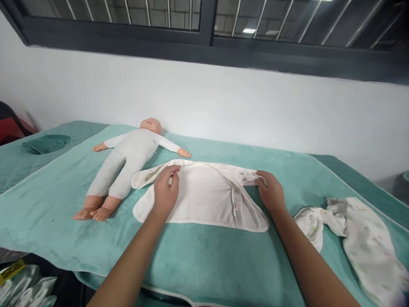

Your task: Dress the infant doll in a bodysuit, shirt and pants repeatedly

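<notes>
A white baby shirt [204, 200] with a small print on its sleeves lies spread open on the green bed cover, its plain inside facing up. My left hand [166, 187] pinches the shirt's edge near the neckline on the left. At the right, my right hand [270, 189] grips the end of the outstretched sleeve between thumb and fingers. The left sleeve lies partly folded beside my left wrist. A baby doll [131, 155] in a white bodysuit rests on its back to the left of the shirt, one hand close to the shirt's top edge.
Crumpled printed baby clothing [367, 238] lies at the right, beside my right forearm. The green cover [223, 264] ends at a front edge near me. A white wall [255, 111] and a dark window frame [206, 38] rise behind. Packages [28, 288] sit low at the left.
</notes>
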Action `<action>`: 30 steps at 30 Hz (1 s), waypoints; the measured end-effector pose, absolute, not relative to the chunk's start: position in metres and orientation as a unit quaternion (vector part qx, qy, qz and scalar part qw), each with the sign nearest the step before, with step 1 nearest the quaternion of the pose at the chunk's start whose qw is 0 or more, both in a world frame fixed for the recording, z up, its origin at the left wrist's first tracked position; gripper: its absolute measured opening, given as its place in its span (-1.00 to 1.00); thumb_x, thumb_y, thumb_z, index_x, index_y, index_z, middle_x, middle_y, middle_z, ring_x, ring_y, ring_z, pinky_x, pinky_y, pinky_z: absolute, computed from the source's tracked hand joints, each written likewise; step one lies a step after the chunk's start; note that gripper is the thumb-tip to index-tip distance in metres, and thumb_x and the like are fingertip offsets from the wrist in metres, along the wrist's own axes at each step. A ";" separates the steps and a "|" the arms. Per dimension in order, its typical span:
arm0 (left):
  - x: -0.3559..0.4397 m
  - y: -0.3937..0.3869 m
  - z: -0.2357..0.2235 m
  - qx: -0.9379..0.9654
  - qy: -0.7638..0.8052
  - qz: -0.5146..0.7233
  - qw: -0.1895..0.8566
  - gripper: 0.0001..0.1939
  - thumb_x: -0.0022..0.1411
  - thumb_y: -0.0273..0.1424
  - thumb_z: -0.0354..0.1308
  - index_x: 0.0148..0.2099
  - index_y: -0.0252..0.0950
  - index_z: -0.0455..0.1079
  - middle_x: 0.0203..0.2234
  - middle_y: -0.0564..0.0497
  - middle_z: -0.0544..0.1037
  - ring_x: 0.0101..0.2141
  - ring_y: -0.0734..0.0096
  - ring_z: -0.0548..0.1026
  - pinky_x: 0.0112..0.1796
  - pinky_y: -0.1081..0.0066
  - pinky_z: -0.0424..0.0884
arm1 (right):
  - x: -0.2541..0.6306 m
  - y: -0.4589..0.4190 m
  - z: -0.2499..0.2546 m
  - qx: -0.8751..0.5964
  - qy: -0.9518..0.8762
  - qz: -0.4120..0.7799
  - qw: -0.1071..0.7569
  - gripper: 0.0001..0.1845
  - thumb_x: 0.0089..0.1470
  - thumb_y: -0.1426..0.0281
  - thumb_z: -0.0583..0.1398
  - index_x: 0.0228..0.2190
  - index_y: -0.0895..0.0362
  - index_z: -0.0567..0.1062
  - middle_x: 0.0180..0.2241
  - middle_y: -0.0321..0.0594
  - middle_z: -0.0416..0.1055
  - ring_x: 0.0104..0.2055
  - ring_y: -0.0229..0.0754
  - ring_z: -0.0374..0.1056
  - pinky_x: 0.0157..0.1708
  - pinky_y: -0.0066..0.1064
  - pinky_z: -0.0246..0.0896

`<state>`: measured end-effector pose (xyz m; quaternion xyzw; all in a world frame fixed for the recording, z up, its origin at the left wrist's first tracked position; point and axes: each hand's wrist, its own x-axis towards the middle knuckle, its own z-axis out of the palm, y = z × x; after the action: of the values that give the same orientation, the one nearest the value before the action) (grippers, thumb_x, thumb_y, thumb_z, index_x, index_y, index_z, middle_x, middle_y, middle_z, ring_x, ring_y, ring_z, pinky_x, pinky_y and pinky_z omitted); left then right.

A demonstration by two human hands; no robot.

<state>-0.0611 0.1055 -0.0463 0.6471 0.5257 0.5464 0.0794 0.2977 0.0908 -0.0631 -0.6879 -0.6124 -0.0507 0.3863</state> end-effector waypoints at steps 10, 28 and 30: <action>-0.147 0.105 -0.043 0.670 0.675 0.277 -0.137 -0.64 0.29 -0.47 -0.07 0.08 -0.34 0.37 0.12 -0.19 0.42 0.11 -0.08 0.29 -0.03 -0.05 0.29 | 0.289 0.070 -0.062 -0.732 -0.546 0.083 0.399 -0.62 0.06 0.12 0.07 -0.28 0.11 0.51 -0.24 -0.12 0.52 -0.21 -0.06 0.38 -0.11 -0.22 0.22; -0.222 0.136 -0.002 0.589 0.752 0.294 0.002 -0.47 0.26 -0.18 0.00 0.19 -0.36 0.24 0.25 -0.32 0.22 0.22 -0.15 0.20 0.13 -0.06 0.18 | 0.168 0.123 -0.018 -0.585 -0.678 0.151 0.418 -0.61 0.16 0.14 0.09 -0.05 0.05 0.43 0.03 -0.10 0.42 0.07 -0.02 0.34 0.11 -0.14 0.19; -0.244 0.137 0.007 0.557 0.779 0.275 0.084 -0.40 0.23 -0.12 0.04 0.21 -0.38 0.23 0.19 -0.37 0.30 0.13 -0.19 0.34 0.05 -0.06 0.28 | 0.111 0.160 -0.010 -0.556 -0.682 0.257 0.400 -0.50 0.16 0.10 0.10 0.08 0.03 0.32 0.16 -0.11 0.32 0.19 -0.04 0.24 0.19 -0.17 0.13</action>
<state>-0.2443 0.1372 0.0066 0.5570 0.7792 0.2748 0.0837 0.1108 0.1595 -0.0100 -0.5561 -0.6816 0.2570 0.4002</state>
